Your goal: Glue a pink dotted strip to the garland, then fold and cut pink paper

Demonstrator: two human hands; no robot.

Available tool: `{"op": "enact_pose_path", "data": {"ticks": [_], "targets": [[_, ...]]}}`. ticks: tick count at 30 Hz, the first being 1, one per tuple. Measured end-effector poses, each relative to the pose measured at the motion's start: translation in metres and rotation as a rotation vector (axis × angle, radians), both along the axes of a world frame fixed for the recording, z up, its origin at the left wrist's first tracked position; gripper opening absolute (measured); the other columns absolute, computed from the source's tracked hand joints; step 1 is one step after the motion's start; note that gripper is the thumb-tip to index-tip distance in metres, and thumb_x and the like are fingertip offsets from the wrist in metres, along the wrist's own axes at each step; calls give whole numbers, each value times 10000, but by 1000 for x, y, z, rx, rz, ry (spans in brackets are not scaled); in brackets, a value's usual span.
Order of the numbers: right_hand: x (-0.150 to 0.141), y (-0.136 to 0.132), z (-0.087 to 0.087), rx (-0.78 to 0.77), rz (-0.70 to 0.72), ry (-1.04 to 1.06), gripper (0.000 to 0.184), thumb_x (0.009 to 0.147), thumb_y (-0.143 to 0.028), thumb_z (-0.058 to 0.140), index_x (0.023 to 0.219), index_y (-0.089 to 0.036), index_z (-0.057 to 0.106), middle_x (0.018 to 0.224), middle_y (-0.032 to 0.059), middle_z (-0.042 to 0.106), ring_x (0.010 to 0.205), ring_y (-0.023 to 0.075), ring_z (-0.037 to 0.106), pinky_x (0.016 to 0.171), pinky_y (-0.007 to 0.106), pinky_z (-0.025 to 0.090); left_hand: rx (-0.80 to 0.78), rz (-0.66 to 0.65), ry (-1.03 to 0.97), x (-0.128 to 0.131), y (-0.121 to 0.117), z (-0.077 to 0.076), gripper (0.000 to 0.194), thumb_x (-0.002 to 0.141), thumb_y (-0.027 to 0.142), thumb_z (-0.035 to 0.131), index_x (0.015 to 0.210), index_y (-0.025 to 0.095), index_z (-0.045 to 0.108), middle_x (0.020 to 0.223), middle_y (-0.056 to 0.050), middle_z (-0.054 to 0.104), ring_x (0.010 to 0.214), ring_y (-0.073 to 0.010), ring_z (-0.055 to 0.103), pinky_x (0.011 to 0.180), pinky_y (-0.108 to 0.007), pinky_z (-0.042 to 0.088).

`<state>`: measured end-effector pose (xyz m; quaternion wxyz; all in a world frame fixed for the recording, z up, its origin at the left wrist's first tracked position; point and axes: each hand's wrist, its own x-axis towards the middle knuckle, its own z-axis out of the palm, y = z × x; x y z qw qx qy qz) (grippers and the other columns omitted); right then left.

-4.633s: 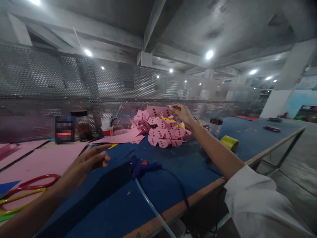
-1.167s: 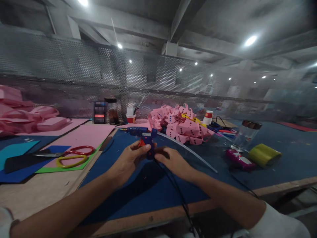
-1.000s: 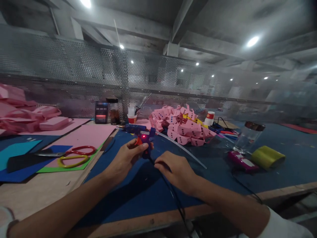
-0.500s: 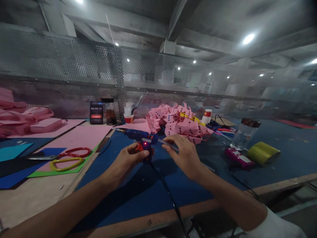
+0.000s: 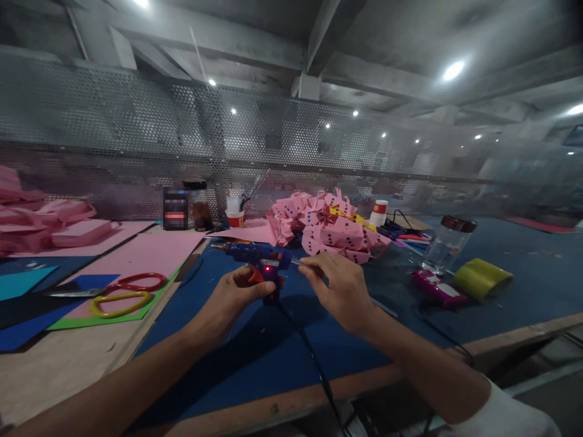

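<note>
A blue glue gun [image 5: 255, 254] with an orange trigger and a lit red light is held in my left hand [image 5: 241, 290], fingers wrapped round its handle. Its nozzle points left. A clear glue stick [image 5: 296, 261] sits at the back end of the gun. My right hand [image 5: 339, 288] pinches this stick between thumb and fingers, with most of it hidden by the hand. From the handle's base a black cord [image 5: 310, 352] runs down over the table edge. Beneath my right wrist lies another pale stick [image 5: 383, 307] on the blue table surface [image 5: 237, 370].
Scissors [image 5: 121, 297] with red and yellow handles rest on coloured sheets at left. Pink dotted paper pieces [image 5: 346, 233] are heaped behind the gun. To the right stand a clear jar [image 5: 449, 246], a magenta device [image 5: 438, 287] and a yellow roll [image 5: 483, 280]. A perforated metal screen [image 5: 264, 130] rises behind.
My right hand has moved slightly left toward the glue gun, and less of the glue stick shows between hand and gun. The left hand keeps its hold.
</note>
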<state>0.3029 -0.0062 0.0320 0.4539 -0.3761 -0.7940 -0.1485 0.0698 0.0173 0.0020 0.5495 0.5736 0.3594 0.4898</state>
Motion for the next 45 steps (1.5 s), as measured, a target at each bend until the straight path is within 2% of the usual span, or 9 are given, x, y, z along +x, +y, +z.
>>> {"op": "enact_pose_path", "data": {"ticks": [6,14,19,24,29,34,40,45], "targets": [[0,-1,0,-11,4,1,159,1016,-292,585,1012,-188,706,964,60,784,858,191,722,807,314,497,19,2,39,1,-3,4,246,727,378,878,830,184,766,835,-59,759,876,-237,696,833,-322,491],[1,-2,0,-97,8,26,162,1006,-314,601,1020,-202,718,957,54,788,836,190,727,793,308,502,2,12,34,4,-5,12,275,665,377,907,808,179,781,827,-71,771,819,-234,694,823,-327,499],[2,-3,3,-158,19,60,151,993,-319,620,1015,-205,716,937,40,781,817,180,721,757,289,493,1,11,44,4,-6,11,289,676,391,903,832,183,776,880,-76,779,864,-240,696,819,-317,499],[2,-4,9,-247,105,127,213,1012,-373,585,1072,-220,721,998,40,776,844,166,718,754,272,498,-16,0,-7,5,-8,10,308,660,385,915,830,174,770,855,-72,773,838,-232,691,806,-315,501],[2,-5,11,-287,129,124,228,1024,-365,564,980,-217,731,912,24,761,810,153,701,728,265,474,-26,-18,-13,5,-5,7,306,659,369,923,860,184,787,868,-68,786,838,-229,702,842,-325,505],[1,-5,11,-267,91,120,184,1006,-343,600,964,-214,723,902,23,748,821,160,687,730,271,458,-17,-42,10,3,-3,3,277,679,375,912,844,189,791,912,-77,800,881,-240,709,837,-315,502],[1,-3,7,-205,74,105,150,987,-336,635,957,-211,711,888,21,730,804,157,672,729,274,453,-1,-50,24,3,-3,2,278,703,368,900,900,198,804,924,-68,803,867,-215,695,810,-286,496],[1,-2,8,-180,90,90,159,1000,-324,616,952,-202,707,879,23,719,804,150,660,735,266,443,-15,-41,25,4,-6,6,266,674,370,913,806,182,778,886,-69,795,862,-225,689,810,-295,495]]}}
